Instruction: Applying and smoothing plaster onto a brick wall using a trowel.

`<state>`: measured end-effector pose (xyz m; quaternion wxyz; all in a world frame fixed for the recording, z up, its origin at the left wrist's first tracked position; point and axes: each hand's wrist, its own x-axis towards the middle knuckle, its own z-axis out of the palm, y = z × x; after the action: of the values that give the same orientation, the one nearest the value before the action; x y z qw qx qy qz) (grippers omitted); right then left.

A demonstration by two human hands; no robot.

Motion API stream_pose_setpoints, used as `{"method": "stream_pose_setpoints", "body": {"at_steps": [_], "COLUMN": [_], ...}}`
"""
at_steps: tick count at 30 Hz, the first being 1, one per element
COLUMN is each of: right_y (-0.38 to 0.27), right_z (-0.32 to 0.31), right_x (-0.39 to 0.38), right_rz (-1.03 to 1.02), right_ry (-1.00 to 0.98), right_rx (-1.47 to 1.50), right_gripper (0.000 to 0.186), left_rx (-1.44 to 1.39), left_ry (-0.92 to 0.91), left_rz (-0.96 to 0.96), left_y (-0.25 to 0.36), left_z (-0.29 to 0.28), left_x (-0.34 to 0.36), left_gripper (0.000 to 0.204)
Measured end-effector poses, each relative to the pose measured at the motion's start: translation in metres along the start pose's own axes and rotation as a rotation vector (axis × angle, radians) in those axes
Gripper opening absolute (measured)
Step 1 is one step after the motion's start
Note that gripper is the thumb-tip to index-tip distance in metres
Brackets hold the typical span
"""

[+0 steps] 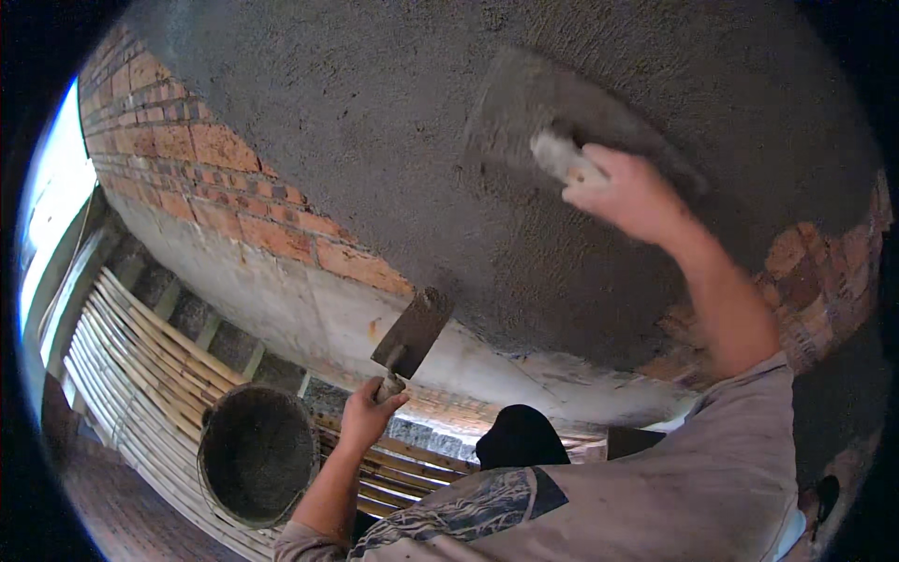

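Note:
My right hand (632,192) is closed round the pale handle of a broad plastering float (524,103), whose flat blade lies against the grey mortar on the wall (375,122). Slight motion blur softens this hand and the float's edge. Lower down, my left hand (367,417) grips the handle of a smaller trowel (412,332). Its rectangular metal blade points up toward the wall, with a little mortar at the far end. Between the trowel and the bucket (208,459), my left forearm comes up from the lower edge.
Bare orange brick (225,145) shows left of the mortar, and more brick (815,267) at the right. Below runs a pale concrete band (234,267). The dark bucket holds grey mortar and stands on a bamboo-pole platform (140,365). Gaps show between some poles.

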<state>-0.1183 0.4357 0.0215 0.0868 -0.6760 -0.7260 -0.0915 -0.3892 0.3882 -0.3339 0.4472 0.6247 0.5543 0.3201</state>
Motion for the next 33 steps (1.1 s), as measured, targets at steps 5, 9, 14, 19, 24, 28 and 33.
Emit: {"method": "stream_pose_setpoints", "body": {"at_steps": [5, 9, 14, 19, 24, 28, 33], "right_y": [0.003, 0.016, 0.003, -0.006, -0.008, -0.004, 0.01], "right_z": [-0.04, -0.027, 0.006, 0.006, -0.025, -0.059, -0.083], "right_x": [0.007, -0.018, -0.04, -0.024, -0.003, 0.008, -0.001], "right_rz": [-0.006, -0.013, -0.001, -0.077, -0.145, -0.143, -0.114], "right_ry": [0.017, 0.212, 0.058, -0.026, 0.033, 0.055, 0.135], "right_rx": [0.117, 0.063, -0.111, -0.353, -0.415, -0.402, -0.323], "right_gripper": [0.028, 0.03, 0.03, 0.029, 0.029, 0.03, 0.03], "left_rx": [-0.114, -0.188, -0.318, -0.405, -0.389, -0.394, -0.445], "left_ry": [-0.064, -0.093, -0.15, -0.176, -0.148, -0.152, -0.144], "left_rz": [0.008, -0.027, -0.033, -0.022, -0.072, -0.073, -0.059], "left_y": [-0.003, 0.021, 0.024, 0.028, 0.053, 0.057, 0.057], "left_z": [0.005, 0.003, 0.007, 0.014, 0.009, 0.012, 0.014], "left_x": [0.007, 0.006, 0.019, 0.024, 0.019, 0.022, 0.022], "left_gripper": [0.044, 0.039, 0.032, 0.03, 0.029, 0.028, 0.028]}}
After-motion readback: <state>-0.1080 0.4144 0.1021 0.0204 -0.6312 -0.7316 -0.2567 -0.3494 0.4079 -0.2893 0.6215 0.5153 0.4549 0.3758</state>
